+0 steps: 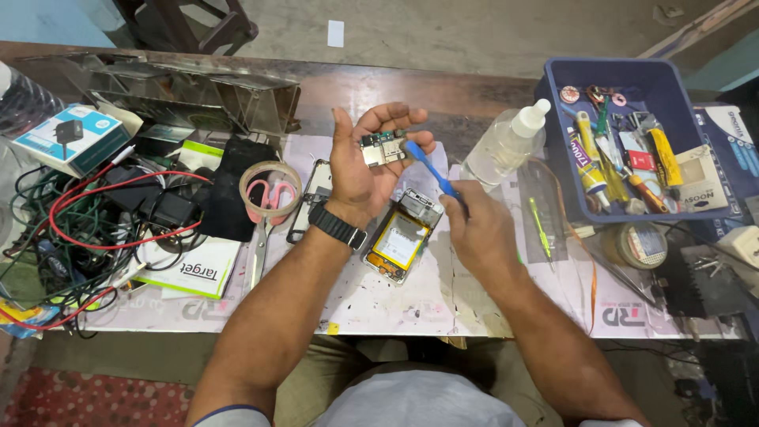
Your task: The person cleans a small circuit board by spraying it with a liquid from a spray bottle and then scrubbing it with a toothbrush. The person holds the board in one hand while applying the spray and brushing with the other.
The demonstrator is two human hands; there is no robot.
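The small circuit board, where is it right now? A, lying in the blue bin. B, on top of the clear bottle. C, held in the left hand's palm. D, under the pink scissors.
C: the small circuit board rests in the raised left hand, while the right hand brings a blue tool to its edge.

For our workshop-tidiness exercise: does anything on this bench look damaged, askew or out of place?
The opened phone lies askew with its back off and battery exposed, below the left hand holding its circuit board. The right hand holds a blue tool. Tangled cables sprawl at the left.
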